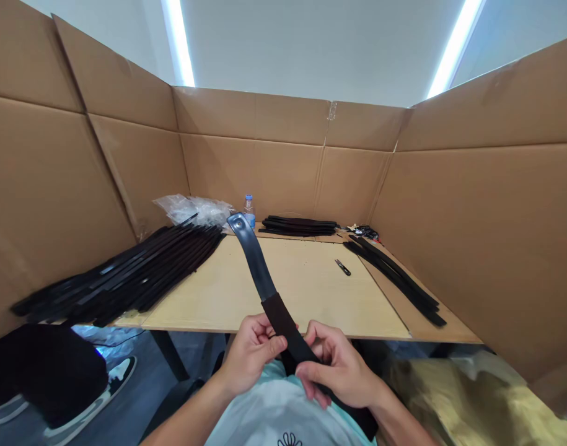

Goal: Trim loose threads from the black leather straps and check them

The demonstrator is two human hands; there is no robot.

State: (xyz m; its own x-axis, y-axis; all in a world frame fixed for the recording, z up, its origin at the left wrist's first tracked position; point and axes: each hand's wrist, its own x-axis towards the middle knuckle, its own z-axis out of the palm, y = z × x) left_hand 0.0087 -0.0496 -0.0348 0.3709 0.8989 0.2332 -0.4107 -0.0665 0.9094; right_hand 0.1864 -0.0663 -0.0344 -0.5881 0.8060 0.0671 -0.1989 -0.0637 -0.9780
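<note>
black strip point(283, 319), left hand point(250, 354) holding, right hand point(341, 364) hiding part

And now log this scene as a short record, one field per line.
Held: curved strip, glossy and bare at its far end, with a dark cover nearer the body
Left grip: holding the covered part
Right grip: also on the covered part, closer to the body
Table left: heap of dark strips
Table far side: clear plastic, blue-capped bottle, stack of black strips
Table right: small black-handled tool, loose black strips
Surround: cardboard walls
</note>
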